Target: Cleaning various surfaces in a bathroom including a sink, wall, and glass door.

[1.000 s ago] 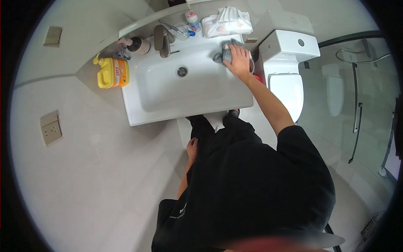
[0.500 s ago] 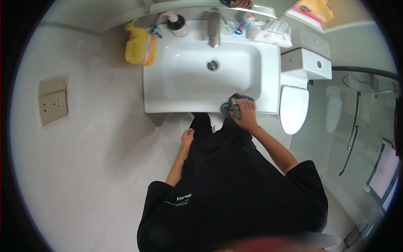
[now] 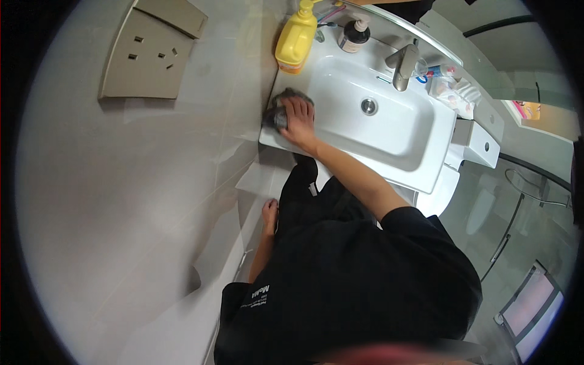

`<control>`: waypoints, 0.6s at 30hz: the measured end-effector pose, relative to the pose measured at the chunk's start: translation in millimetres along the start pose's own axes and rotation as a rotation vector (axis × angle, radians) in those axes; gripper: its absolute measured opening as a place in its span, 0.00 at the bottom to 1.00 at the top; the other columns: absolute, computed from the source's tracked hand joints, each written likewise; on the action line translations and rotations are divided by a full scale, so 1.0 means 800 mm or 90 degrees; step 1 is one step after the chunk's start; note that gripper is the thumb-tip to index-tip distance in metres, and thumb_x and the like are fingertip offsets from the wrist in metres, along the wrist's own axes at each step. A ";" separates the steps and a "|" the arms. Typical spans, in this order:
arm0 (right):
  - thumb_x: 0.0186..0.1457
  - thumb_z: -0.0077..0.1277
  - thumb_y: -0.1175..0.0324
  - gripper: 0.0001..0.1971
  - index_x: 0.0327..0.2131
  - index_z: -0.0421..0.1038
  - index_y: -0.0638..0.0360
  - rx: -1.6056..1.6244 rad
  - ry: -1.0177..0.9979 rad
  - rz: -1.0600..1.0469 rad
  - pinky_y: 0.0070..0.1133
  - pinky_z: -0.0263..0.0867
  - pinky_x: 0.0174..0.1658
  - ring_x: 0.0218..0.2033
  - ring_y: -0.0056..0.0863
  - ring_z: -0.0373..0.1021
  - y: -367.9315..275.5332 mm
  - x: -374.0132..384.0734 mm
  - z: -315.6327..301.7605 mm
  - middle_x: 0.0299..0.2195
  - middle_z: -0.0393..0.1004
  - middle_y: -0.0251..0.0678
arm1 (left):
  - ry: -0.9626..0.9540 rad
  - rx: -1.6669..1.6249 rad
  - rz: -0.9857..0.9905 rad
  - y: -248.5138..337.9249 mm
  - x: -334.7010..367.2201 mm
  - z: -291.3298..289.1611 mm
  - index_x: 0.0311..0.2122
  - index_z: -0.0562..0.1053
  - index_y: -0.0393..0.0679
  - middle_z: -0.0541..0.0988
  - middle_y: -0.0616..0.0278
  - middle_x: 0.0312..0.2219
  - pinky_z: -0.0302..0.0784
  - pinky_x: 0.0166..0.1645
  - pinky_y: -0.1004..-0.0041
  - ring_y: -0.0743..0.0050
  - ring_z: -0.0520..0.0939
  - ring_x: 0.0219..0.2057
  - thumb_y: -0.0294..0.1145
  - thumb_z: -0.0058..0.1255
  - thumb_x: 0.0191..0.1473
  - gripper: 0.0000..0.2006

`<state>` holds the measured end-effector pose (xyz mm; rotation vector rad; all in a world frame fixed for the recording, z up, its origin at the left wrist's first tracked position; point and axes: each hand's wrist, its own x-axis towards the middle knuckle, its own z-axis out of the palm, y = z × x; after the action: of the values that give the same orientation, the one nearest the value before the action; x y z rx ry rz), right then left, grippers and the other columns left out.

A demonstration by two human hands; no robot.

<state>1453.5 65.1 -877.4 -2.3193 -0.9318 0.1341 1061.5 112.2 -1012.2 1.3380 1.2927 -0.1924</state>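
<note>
Holding the cloth: that's our right hand (image 3: 298, 120), fingers (image 3: 297, 106) bent and slightly apart over the bunched-up grey cloth (image 3: 277, 117). We can't make out how tight the thumb has it.
Cloth spot: on the left ledge of the white sink (image 3: 383, 137), near the front corner, right up by the wall (image 3: 182, 164).
Cloth vs fingers: directly under them, poking out past the tips and off to our left. It's so scrunched that we'd call no long axis, honestly.
Nearer hand: right, no contest, and its forearm slants across the sink's front edge to get there.
Left hand (image 3: 270, 211): down by our left leg, well apart from the cloth, fingers kinda curled; can't tell how far open, and we see nothing in it.
Yellow jug (image 3: 297, 41): just past the cloth on the far side, not touching.
Drain (image 3: 369, 106): off to the right of our fingers.
</note>
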 end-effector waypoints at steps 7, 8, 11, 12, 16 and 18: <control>0.41 0.69 0.59 0.44 0.63 0.63 0.53 0.043 -0.068 -0.006 0.46 0.52 0.68 0.64 0.46 0.60 0.019 -0.072 -0.038 0.60 0.66 0.42 | -0.022 0.227 0.089 -0.037 -0.029 0.000 0.48 0.81 0.36 0.86 0.51 0.37 0.77 0.46 0.66 0.62 0.84 0.38 0.46 0.52 0.63 0.21; 0.41 0.70 0.58 0.44 0.63 0.63 0.52 0.069 -0.082 0.005 0.47 0.53 0.67 0.64 0.46 0.61 0.024 -0.107 -0.050 0.59 0.67 0.41 | -0.052 0.251 0.101 -0.044 -0.023 0.007 0.48 0.81 0.36 0.86 0.48 0.39 0.77 0.49 0.64 0.59 0.85 0.41 0.47 0.52 0.63 0.22; 0.41 0.71 0.56 0.43 0.62 0.64 0.50 0.045 -0.099 -0.042 0.46 0.55 0.66 0.63 0.45 0.62 0.050 -0.168 -0.113 0.59 0.69 0.40 | -0.080 0.191 0.073 -0.034 -0.011 0.028 0.47 0.82 0.37 0.86 0.46 0.41 0.77 0.50 0.64 0.58 0.86 0.43 0.47 0.52 0.63 0.22; 0.41 0.71 0.56 0.43 0.62 0.64 0.50 0.040 -0.100 -0.040 0.46 0.55 0.66 0.63 0.45 0.62 0.067 -0.196 -0.134 0.59 0.69 0.40 | -0.085 0.189 0.073 -0.030 -0.015 0.050 0.47 0.82 0.37 0.86 0.46 0.41 0.77 0.50 0.64 0.58 0.86 0.43 0.47 0.52 0.63 0.22; 0.40 0.72 0.55 0.43 0.61 0.65 0.50 -0.033 -0.089 0.040 0.45 0.56 0.63 0.60 0.44 0.65 0.145 -0.293 -0.218 0.56 0.70 0.39 | 0.003 0.221 0.080 0.049 -0.054 0.139 0.49 0.81 0.38 0.86 0.47 0.42 0.78 0.53 0.63 0.56 0.86 0.46 0.45 0.55 0.62 0.20; 0.41 0.72 0.54 0.41 0.60 0.66 0.50 -0.055 -0.080 0.078 0.44 0.57 0.62 0.59 0.44 0.65 0.189 -0.328 -0.243 0.56 0.71 0.39 | 0.006 0.206 0.086 0.063 -0.072 0.168 0.50 0.80 0.39 0.86 0.47 0.41 0.78 0.54 0.64 0.55 0.86 0.47 0.44 0.56 0.62 0.20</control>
<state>1408.0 -290.6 -846.2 -2.4721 -0.8701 0.2989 1153.3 -6.8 -976.7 1.6970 1.2082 -0.3123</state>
